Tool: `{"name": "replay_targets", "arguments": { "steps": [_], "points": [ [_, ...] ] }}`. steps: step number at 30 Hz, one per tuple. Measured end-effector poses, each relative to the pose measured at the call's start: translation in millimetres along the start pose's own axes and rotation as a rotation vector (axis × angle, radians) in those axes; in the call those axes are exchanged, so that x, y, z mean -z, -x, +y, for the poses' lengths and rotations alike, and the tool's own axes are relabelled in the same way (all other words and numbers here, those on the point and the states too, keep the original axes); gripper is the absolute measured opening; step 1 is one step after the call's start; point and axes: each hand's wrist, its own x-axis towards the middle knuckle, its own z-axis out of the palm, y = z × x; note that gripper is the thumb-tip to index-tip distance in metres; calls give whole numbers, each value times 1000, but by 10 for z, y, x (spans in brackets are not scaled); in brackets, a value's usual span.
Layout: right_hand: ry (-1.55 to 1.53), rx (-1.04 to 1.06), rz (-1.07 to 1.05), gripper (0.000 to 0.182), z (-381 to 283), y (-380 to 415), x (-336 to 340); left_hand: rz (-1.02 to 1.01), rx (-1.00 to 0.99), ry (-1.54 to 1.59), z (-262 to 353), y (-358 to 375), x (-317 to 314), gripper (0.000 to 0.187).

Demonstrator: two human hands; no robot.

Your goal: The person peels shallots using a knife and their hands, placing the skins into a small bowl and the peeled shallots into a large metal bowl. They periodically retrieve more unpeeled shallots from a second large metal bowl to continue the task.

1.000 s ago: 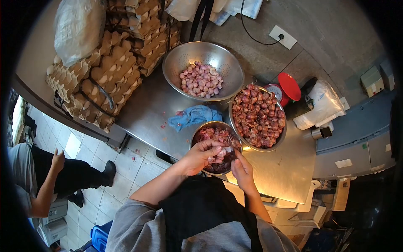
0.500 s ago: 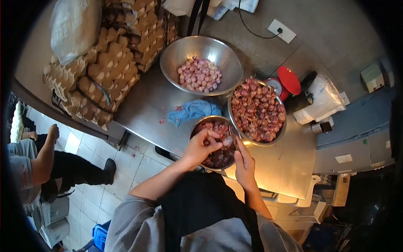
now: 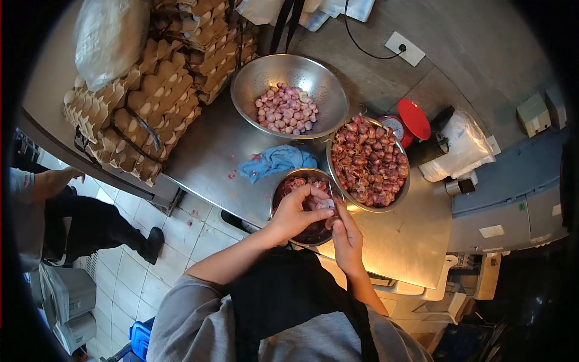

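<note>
My left hand (image 3: pixel 294 212) is closed in a pinch on a pale, partly peeled shallot (image 3: pixel 325 204). Close beside it, my right hand (image 3: pixel 348 239) grips a small knife (image 3: pixel 331 190), whose thin blade points away from me; the handle is mostly hidden. Both hands are above a steel bowl (image 3: pixel 272 204) with reddish skins in it. To the right, a second bowl (image 3: pixel 405 190) is heaped with unpeeled red shallots (image 3: pixel 368 158). A steel colander (image 3: pixel 246 90) further back contains peeled pinkish shallots (image 3: pixel 288 108).
A crumpled blue cloth (image 3: pixel 276 163) lies on the steel table (image 3: pixel 416 241) behind the skins bowl. Stacked egg trays (image 3: pixel 151 114) stand at the left. A red scale (image 3: pixel 412 120) and a plastic bag (image 3: pixel 461 145) are at right. Another person (image 3: pixel 78 220) is on the left.
My left hand has moved slightly right and turned, bringing the shallot against the fingers of my right hand. The knife is now less visible. The other person at the left has shifted and lowered an arm.
</note>
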Motion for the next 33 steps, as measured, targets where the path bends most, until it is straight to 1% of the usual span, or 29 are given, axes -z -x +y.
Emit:
{"name": "replay_targets", "arguments": {
  "steps": [2, 3, 5, 6, 9, 12, 13, 15, 19, 22, 24, 25, 28, 31, 33],
  "points": [
    [-43, -53, 22, 38, 2, -9, 32, 2, -50, 62, 8, 8, 2, 35],
    [-47, -27, 34, 38, 23, -31, 51, 2, -74, 93, 22, 16, 1, 34],
    [-53, 25, 58, 38, 84, -81, 94, -19, 10, 286, 102, 46, 8, 32],
    [-40, 3, 60, 38, 92, -80, 111, -29, 52, 381, 131, 54, 14, 31],
    [-16, -43, 64, 38, 116, -86, 127, -41, 82, 416, 133, 65, 26, 29],
    [-81, -104, 71, 38, 112, -74, 112, -9, 208, 514, 68, 51, 67, 37],
    [-144, -157, 74, 38, 51, -61, 94, -6, 236, 598, 74, 50, 89, 36],
    [-164, -174, 57, 38, 32, -40, 64, -3, 291, 767, 86, 43, 126, 35],
    [-63, -96, 13, 38, 49, 6, 45, 29, 203, 675, 39, 62, 66, 30],
    [-96, -57, 46, 38, 144, -60, 92, 25, 139, 613, 47, 55, 59, 29],
    [-193, -76, 66, 38, 181, -111, 143, -7, 75, 563, 100, 71, 56, 30],
    [-52, -95, 87, 39, 209, -108, 177, -25, 87, 577, 119, 91, 67, 29],
    [-216, -240, -18, 41, 20, -44, 198, -55, 78, 570, 139, 105, 95, 28],
    [-376, -251, -274, 49, -116, 31, 198, -51, 42, 507, 86, 74, 84, 26],
    [-387, -238, -332, 48, -110, 44, 204, -64, 52, 491, 75, 67, 81, 26]
  ]
}}
